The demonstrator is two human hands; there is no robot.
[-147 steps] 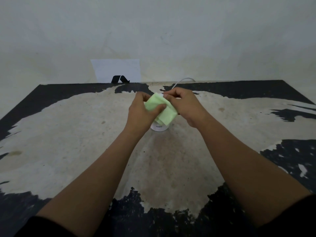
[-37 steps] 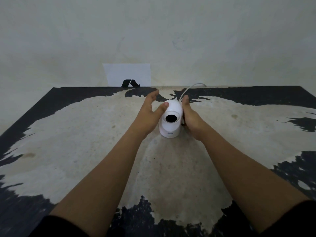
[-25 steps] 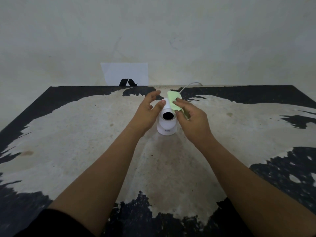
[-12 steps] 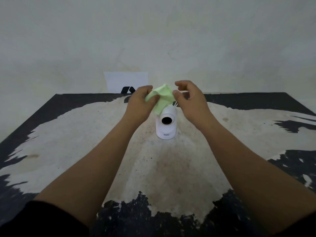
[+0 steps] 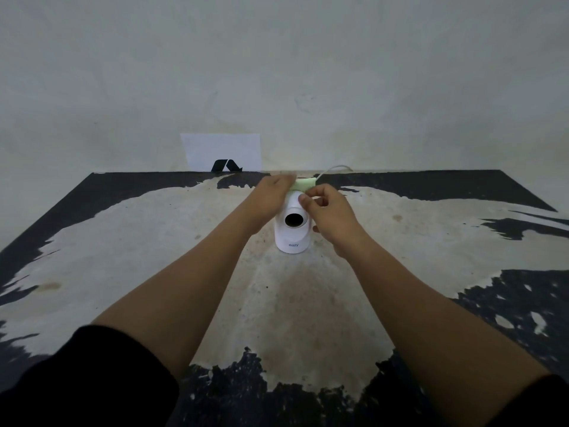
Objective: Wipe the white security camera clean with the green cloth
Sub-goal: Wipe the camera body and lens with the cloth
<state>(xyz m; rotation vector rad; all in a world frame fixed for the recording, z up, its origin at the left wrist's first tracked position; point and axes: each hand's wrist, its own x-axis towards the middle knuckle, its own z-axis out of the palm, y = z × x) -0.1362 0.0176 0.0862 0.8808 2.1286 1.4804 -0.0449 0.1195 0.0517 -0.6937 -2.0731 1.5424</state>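
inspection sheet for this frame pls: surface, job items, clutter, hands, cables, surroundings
Surface: table, dark coating worn to pale patches.
Job's things: white security camera upright, lens toward the wearer; green cloth stretched over its top.
Clutter: nothing seen.
Grippers: left hand on the cloth's left end, blurred; right hand pinching its right end.
Cables: white cable arcs from behind the camera toward the wall.
Surroundings: plain wall; white sheet with a black mark leaning at the table's far edge.
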